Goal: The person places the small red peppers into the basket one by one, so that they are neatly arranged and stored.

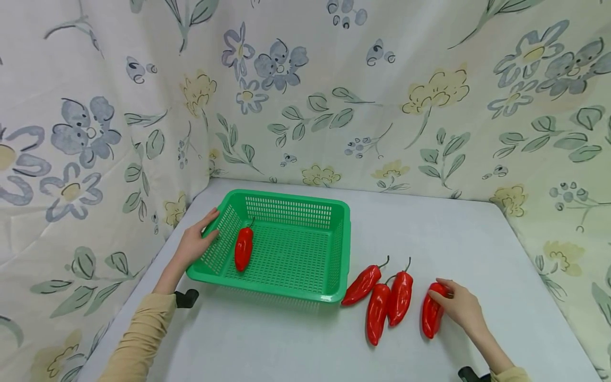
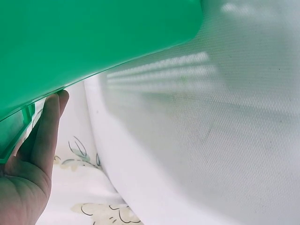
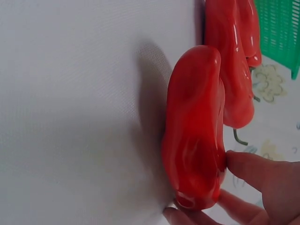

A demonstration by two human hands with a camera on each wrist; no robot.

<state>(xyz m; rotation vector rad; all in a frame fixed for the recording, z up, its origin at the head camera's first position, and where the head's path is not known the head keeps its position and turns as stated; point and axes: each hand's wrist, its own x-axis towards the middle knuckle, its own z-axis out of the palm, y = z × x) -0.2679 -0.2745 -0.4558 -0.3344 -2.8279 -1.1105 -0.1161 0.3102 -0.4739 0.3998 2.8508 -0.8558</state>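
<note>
In the head view my left hand [image 1: 195, 241] grips the left rim of a green plastic basket [image 1: 267, 287]; its sleeve is tan. The left wrist view shows the fingers [image 2: 49, 126] against the edge of the basket [image 2: 103, 33]. A red pepper [image 1: 244, 248] with a dark stem lies inside the basket, near its left wall. At the right, my right hand [image 1: 460, 305] pinches another red pepper [image 1: 431, 315] near its upper end. In the right wrist view the thumb touches the side of that pepper [image 3: 192, 126], with fingers at its end; the stem is hidden.
Between the basket and my right hand lie three more red peppers [image 1: 378, 313], close together on the white table [image 1: 286, 345]. A floral curtain [image 1: 334, 106] hangs behind the table and along its sides. A dark wrist device [image 1: 187, 298] sits by the left cuff.
</note>
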